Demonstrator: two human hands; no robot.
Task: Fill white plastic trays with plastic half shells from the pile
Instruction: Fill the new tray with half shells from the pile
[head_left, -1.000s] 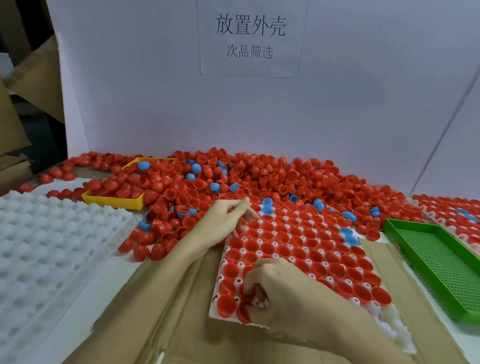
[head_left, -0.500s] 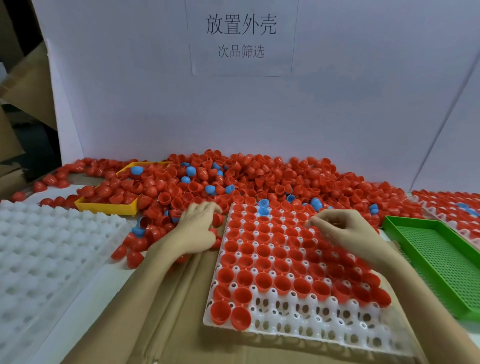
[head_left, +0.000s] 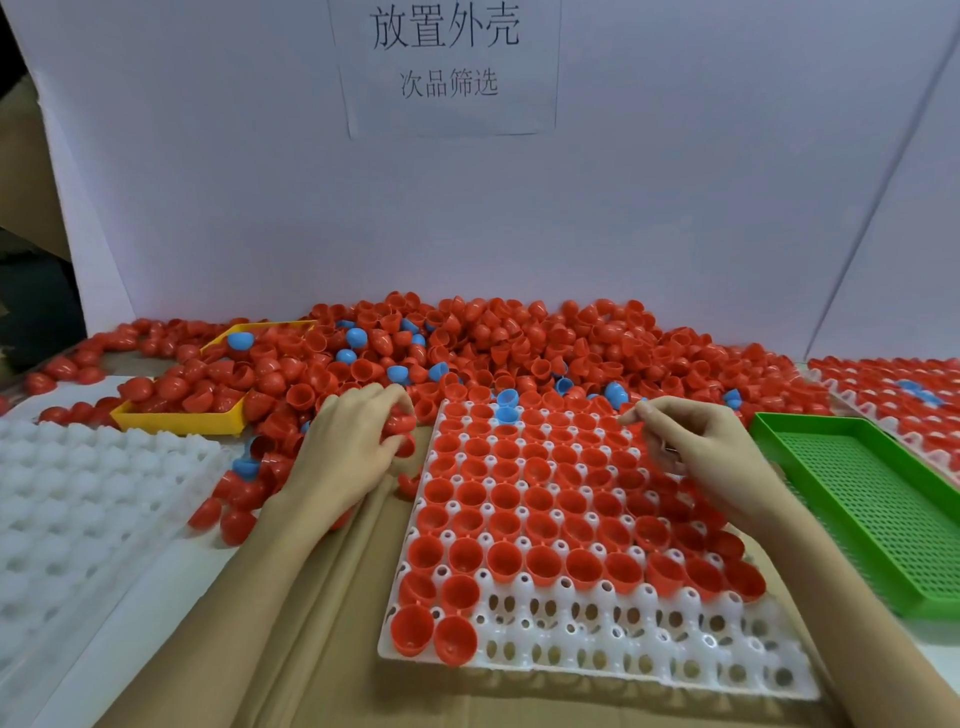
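Glossy red half shells (head_left: 519, 558) fill the dimpled white tray (head_left: 649, 660); left hand (head_left: 348, 452) grips shells, right hand (head_left: 696, 447) pinches empty.

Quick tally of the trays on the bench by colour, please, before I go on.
White trays: 3 (part-filled, empty at left, filled at far right)
Yellow tray: 1
Green tray: 1
Total: 5

- A factory sorting bench, walled by white board (head_left: 675, 208).
- A printed Chinese sign (head_left: 449, 62) hangs at the far side.
- Bulk shell pile (head_left: 519, 343), white trays (head_left: 623, 654), green bin (head_left: 852, 499) at right.
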